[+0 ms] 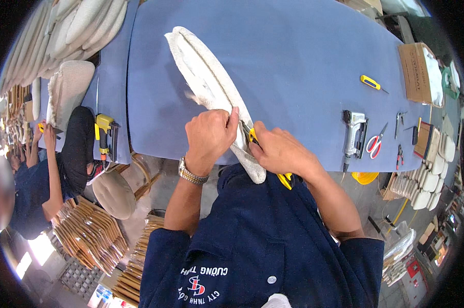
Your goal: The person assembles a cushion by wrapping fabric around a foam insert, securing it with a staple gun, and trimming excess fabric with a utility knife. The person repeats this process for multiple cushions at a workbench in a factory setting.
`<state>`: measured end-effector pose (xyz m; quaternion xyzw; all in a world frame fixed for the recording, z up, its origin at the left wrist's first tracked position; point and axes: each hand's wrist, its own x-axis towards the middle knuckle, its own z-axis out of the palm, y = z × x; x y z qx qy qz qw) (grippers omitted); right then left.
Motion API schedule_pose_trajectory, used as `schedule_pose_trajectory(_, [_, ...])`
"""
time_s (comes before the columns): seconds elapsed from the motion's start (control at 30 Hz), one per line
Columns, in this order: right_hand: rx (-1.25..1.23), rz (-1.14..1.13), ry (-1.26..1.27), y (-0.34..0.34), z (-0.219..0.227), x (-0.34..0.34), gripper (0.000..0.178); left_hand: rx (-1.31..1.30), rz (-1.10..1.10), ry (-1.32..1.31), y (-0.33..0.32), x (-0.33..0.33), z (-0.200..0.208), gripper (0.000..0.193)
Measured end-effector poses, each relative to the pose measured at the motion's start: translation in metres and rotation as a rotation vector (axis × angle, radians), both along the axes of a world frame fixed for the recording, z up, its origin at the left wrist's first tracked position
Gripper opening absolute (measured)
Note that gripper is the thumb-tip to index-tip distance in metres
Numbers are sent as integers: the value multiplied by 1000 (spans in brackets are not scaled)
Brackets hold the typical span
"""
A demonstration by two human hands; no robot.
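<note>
You are wearing a dark blue shirt [242, 241] and a metal watch [193, 172] on your left wrist. Your left hand [211, 134] is clamping its curled fingers on the long, pale cushion [219, 77], with the thumb lying along the edge. Your right hand [282, 150] is closing its fingers around a yellow-and-black hand tool [285, 180], whose metal end is touching or nearly touching the cushion beside your left thumb; you cannot tell which. The cushion is slanting across the near edge of the blue table [293, 66], its lower end hanging just in front of your shirt and its far end pointing up and left. To your right, a silver nail gun [354, 133], red-and-white scissors [378, 138] and small pliers [400, 151] are lying on the table, while a yellow screwdriver [370, 81] is lying farther off, near a cardboard box [416, 77]. To your left, a yellow nail gun [105, 123] is resting near a co-worker [37, 179], and pale cushions are standing in a row [68, 31] beyond.
</note>
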<state>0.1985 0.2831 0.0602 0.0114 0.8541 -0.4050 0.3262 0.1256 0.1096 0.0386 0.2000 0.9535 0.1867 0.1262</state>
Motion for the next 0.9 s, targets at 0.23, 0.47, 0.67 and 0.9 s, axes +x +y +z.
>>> schedule_pose_trajectory(0.23, [-56, 21, -106, 8, 11, -4, 37, 588, 81, -374, -23, -7, -39, 53])
schedule_pose_trajectory(0.47, [-83, 68, -142, 10, 2, 26, 36, 880, 305, -760, -31, -9, -59, 51])
schedule_pose_trajectory(0.67, [-83, 67, -149, 9, 8, 57, 33, 1465, 570, -898, -23, 7, -74, 44])
schedule_pose_trajectory(0.9, [22, -15, -33, -1, 2, 71, 31, 521, -106, -192, -10, 48, 8, 26])
